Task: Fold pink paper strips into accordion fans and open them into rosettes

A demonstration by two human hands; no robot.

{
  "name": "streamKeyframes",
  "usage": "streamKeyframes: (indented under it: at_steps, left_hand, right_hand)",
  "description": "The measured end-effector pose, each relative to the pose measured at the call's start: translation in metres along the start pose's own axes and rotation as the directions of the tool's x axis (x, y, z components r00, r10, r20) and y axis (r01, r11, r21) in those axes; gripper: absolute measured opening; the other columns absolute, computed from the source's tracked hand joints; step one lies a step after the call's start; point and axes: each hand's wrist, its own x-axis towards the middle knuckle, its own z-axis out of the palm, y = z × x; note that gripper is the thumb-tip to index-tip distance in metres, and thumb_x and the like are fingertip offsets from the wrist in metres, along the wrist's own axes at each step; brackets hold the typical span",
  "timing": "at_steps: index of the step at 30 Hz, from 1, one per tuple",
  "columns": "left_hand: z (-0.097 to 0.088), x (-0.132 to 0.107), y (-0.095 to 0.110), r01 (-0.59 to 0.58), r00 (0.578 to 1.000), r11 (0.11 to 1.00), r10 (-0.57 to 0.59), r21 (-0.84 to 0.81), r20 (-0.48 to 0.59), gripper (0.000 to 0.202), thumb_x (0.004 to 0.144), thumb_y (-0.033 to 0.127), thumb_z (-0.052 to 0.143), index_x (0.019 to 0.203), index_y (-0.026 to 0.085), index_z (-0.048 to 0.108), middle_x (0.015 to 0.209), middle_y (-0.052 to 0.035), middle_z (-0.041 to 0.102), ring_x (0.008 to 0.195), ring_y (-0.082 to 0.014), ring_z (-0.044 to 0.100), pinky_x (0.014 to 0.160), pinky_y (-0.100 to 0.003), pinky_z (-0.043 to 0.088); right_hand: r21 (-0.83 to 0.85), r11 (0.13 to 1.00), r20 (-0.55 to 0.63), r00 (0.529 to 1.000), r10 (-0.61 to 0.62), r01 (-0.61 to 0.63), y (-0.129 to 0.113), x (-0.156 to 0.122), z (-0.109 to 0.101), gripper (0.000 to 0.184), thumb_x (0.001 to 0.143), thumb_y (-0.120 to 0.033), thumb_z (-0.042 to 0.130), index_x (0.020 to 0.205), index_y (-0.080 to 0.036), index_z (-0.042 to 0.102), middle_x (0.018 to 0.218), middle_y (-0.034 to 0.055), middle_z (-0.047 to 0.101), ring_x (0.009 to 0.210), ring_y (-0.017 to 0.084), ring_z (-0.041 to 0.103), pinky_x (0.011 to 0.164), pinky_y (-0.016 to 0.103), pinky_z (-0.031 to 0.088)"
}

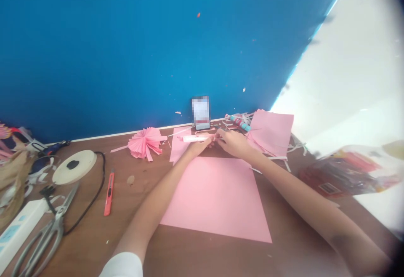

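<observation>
A slim white tube with pink ends [190, 139], much like a marker or glue pen, lies level in my left hand [204, 144], whose fingers are closed round its right part. My right hand [232, 142] pinches at the tube's pink right end; the fingertips partly hide it. Below both hands a large sheet of pink paper [217, 197] is spread flat on the brown table [139, 209]. Behind my left hand lies a smaller pink sheet [176, 144]. Left of it sits a pink pleated paper fan [146, 143] with loose strips.
A phone [201, 113] leans on the blue wall. Pink sheets [271, 129] and a patterned roll [238, 122] lie right. At left are a red cutter [109, 195], scissors [57, 226], a white spool [75, 166] and a power strip [20, 230]. A plastic bag [347, 171] stands far right.
</observation>
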Motion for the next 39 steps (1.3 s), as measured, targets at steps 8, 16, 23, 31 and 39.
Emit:
streamKeyframes:
  at_steps: [8,16,23,31,39]
  left_hand:
    - [0.000,-0.004,0.005,-0.022,0.999,0.991,0.027,0.135,-0.042,0.034,0.082,0.050,0.051,0.076,0.018,0.060,0.068,-0.0020,0.061,0.061,-0.0132,0.056,0.061,-0.026,0.043]
    - [0.001,-0.006,0.008,-0.107,0.990,0.973,0.124,0.204,-0.069,0.031,0.084,0.041,0.049,0.063,0.018,0.049,0.058,0.0008,0.052,0.060,-0.0125,0.052,0.067,-0.026,0.041]
    - [0.010,-0.005,0.008,-0.076,0.995,0.996,0.073,-0.047,-0.070,0.032,0.084,0.040,0.050,0.061,0.018,0.048,0.058,-0.0001,0.053,0.059,-0.0118,0.052,0.063,-0.026,0.042]
    - [0.000,0.006,-0.007,0.071,0.977,0.967,-0.117,-0.246,-0.178,0.029,0.079,0.039,0.054,0.062,0.016,0.054,0.057,-0.0006,0.056,0.055,-0.0106,0.051,0.057,-0.025,0.041]
    - [-0.005,0.006,-0.009,0.035,0.985,0.967,-0.076,-0.251,-0.158,0.038,0.078,0.051,0.055,0.063,0.016,0.058,0.054,0.0001,0.054,0.056,-0.0108,0.053,0.061,-0.024,0.042]
  right_hand:
    - [-0.126,0.990,0.023,0.998,0.066,-0.063,-0.010,-0.002,0.006,0.031,0.094,-0.033,0.032,0.105,-0.022,0.058,0.091,0.0096,0.069,0.081,0.025,0.064,0.064,0.028,0.038]
    - [-0.128,0.987,-0.040,0.995,0.090,-0.095,-0.015,-0.003,0.019,0.029,0.089,-0.031,0.037,0.103,-0.020,0.060,0.086,0.0090,0.069,0.075,0.023,0.063,0.059,0.026,0.031]
    - [-0.142,0.975,-0.138,0.972,-0.189,0.170,0.000,-0.005,0.039,0.038,0.094,-0.024,0.028,0.086,-0.014,0.064,0.077,0.0107,0.067,0.074,0.018,0.059,0.062,0.028,0.029]
    - [-0.021,0.901,-0.145,0.890,-0.432,0.434,-0.013,-0.016,0.016,0.041,0.096,-0.027,0.026,0.083,-0.018,0.064,0.068,0.0065,0.061,0.066,0.015,0.051,0.067,0.029,0.031]
    - [0.620,0.633,0.132,0.734,-0.666,0.464,-0.027,-0.017,-0.015,0.030,0.087,-0.017,0.040,0.098,-0.019,0.068,0.086,0.0018,0.069,0.068,0.011,0.057,0.064,0.021,0.036]
